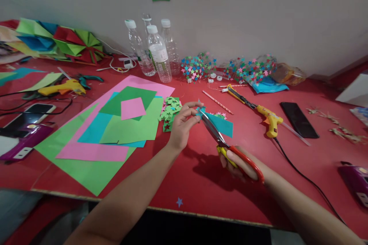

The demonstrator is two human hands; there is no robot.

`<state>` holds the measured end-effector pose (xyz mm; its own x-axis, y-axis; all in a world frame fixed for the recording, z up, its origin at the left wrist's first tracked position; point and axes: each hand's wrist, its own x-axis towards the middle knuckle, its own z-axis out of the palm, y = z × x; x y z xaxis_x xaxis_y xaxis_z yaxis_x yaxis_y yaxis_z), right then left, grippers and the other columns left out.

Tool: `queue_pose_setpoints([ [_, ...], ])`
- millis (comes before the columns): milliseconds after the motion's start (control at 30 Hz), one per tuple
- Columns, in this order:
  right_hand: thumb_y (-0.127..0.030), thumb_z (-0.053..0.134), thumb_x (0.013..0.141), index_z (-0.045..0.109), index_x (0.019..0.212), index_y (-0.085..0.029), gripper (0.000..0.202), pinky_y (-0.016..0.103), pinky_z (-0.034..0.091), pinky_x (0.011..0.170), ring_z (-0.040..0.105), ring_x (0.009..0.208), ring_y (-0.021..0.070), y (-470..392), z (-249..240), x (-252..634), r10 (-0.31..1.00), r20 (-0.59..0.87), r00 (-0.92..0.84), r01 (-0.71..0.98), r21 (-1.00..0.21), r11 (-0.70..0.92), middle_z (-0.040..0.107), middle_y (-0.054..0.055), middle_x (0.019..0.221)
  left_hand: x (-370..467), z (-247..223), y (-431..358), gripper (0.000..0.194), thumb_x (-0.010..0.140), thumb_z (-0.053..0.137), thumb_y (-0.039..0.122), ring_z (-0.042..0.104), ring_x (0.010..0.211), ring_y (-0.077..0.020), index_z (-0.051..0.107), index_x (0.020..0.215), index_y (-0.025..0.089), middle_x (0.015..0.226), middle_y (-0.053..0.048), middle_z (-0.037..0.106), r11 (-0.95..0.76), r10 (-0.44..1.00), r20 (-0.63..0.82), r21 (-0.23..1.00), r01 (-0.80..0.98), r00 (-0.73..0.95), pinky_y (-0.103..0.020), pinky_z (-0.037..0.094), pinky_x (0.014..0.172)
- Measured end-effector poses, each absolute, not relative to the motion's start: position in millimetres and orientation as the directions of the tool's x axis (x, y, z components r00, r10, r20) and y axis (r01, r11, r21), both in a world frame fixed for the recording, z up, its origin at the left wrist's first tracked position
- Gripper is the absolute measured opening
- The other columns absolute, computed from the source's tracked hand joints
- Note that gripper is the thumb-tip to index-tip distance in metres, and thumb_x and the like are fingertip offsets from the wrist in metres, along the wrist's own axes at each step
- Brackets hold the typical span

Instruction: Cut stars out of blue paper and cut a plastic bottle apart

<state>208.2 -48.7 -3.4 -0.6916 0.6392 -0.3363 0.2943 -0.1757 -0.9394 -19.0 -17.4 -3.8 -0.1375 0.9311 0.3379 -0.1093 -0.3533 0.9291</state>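
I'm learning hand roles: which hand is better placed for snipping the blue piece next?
Probably the right grip: it holds the scissors, their tips at the blue piece. The left grip pinches that piece.

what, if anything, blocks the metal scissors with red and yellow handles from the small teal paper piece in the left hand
Nothing visible does: the scissors, held in the right hand, reach right up to the teal paper piece, which the left hand holds at its fingertips.
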Motion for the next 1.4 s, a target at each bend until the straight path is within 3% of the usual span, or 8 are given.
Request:
queue_pose_setpoints([
  [100, -0.074, 0.042, 0.089, 0.054, 0.077, -0.018, 0.059, 0.02, 0.031, 0.036, 0.039, 0.035, 0.0075, -48.6, -0.2, 208.6, 0.639, -0.343, -0.689, 0.314, -0.935, -0.164, 0.043, -0.007, 0.043, -20.8, -1.8, -17.2, 0.018, 0.082, 0.06, 0.019, 0.053, 0.121, -0.0236, 0.059, 0.065, 0.021, 0.119, -0.006, 0.064, -0.37, 0.928, 0.36, 0.92, -0.127, -0.093, -0.042, 0.036, 0.108],
  [200, -0.074, 0.041, 0.089, 0.054, 0.077, -0.018, 0.059, 0.02, 0.033, 0.036, 0.038, 0.034, 0.0076, -49.7, -3.2, 207.3, 0.651, -0.342, -0.677, 0.305, -0.936, -0.174, 0.043, -0.007, 0.042, -20.5, -3.0, -15.9, 0.017, 0.083, 0.061, 0.021, 0.056, 0.114, -0.0229, 0.062, 0.066, 0.021, 0.105, -0.006, 0.064, -0.375, 0.926, 0.366, 0.92, -0.117, -0.093, -0.042, 0.038, 0.106],
  [333, -0.076, 0.04, 0.088, 0.052, 0.073, -0.019, 0.06, 0.021, 0.034, 0.035, 0.035, 0.029, 0.0068, -52.8, -9.8, 203.2, 0.673, -0.348, -0.653, 0.287, -0.936, -0.206, 0.041, -0.008, 0.038, -18.8, -6.6, -14.7, 0.016, 0.081, 0.062, 0.025, 0.057, 0.094, -0.0196, 0.06, 0.065, 0.02, 0.09, -0.004, 0.058, -0.342, 0.934, 0.33, 0.937, -0.07, -0.139, -0.035, 0.045, 0.091],
  [500, -0.076, 0.039, 0.087, 0.049, 0.071, -0.02, 0.059, 0.02, 0.034, 0.034, 0.034, 0.027, 0.0062, -57.7, -9.4, 197.7, 0.698, -0.369, -0.614, 0.294, -0.927, -0.232, 0.039, -0.01, 0.037, -17.3, -8.7, -15.2, 0.017, 0.083, 0.061, 0.023, 0.052, 0.081, -0.0152, 0.058, 0.066, 0.02, 0.082, -0.002, 0.052, -0.338, 0.937, 0.327, 0.937, -0.083, -0.12, -0.03, 0.042, 0.077],
  [767, -0.082, 0.045, 0.079, 0.047, 0.069, -0.021, 0.062, 0.019, 0.032, 0.029, 0.033, 0.025, 0.0058, -62.3, -10.0, 191.5, 0.699, -0.465, -0.544, 0.316, -0.885, -0.343, 0.038, -0.01, 0.037, -13.4, -7.8, -16.0, 0.021, 0.083, 0.06, 0.021, 0.05, 0.076, -0.0141, 0.057, 0.062, 0.019, 0.079, -0.001, 0.051, -0.34, 0.934, 0.329, 0.938, -0.07, -0.138, -0.028, 0.04, 0.071],
  [1133, -0.083, 0.049, 0.074, 0.046, 0.064, -0.022, 0.062, 0.018, 0.029, 0.028, 0.036, 0.025, 0.0067, -57.8, -0.5, 190.0, 0.709, -0.491, -0.505, 0.387, -0.864, -0.323, 0.04, -0.009, 0.034, -14.1, -6.1, -17.4, 0.023, 0.081, 0.061, 0.024, 0.049, 0.073, -0.0139, 0.055, 0.06, 0.018, 0.079, -0.002, 0.05, -0.308, 0.943, 0.295, 0.949, -0.07, -0.157, -0.027, 0.039, 0.061],
  [1267, -0.08, 0.049, 0.077, 0.047, 0.065, -0.021, 0.06, 0.019, 0.032, 0.031, 0.038, 0.025, 0.0071, -55.3, -5.4, 191.5, 0.736, -0.453, -0.503, 0.37, -0.882, -0.29, 0.041, -0.008, 0.034, -14.4, -5.6, -17.4, 0.021, 0.08, 0.063, 0.024, 0.05, 0.075, -0.0142, 0.058, 0.06, 0.018, 0.08, -0.002, 0.051, -0.294, 0.947, 0.278, 0.952, -0.081, -0.163, -0.026, 0.04, 0.06],
  [1400, -0.077, 0.05, 0.08, 0.051, 0.069, -0.02, 0.058, 0.024, 0.043, 0.039, 0.039, 0.027, 0.0079, -49.5, -13.9, 193.8, 0.827, -0.318, -0.464, 0.229, -0.945, -0.235, 0.04, -0.01, 0.035, -14.4, -5.5, -15.8, 0.02, 0.078, 0.064, 0.023, 0.05, 0.072, -0.0127, 0.06, 0.06, 0.018, 0.079, -0.001, 0.052, -0.246, 0.962, 0.221, 0.955, -0.163, -0.159, -0.025, 0.04, 0.059],
])
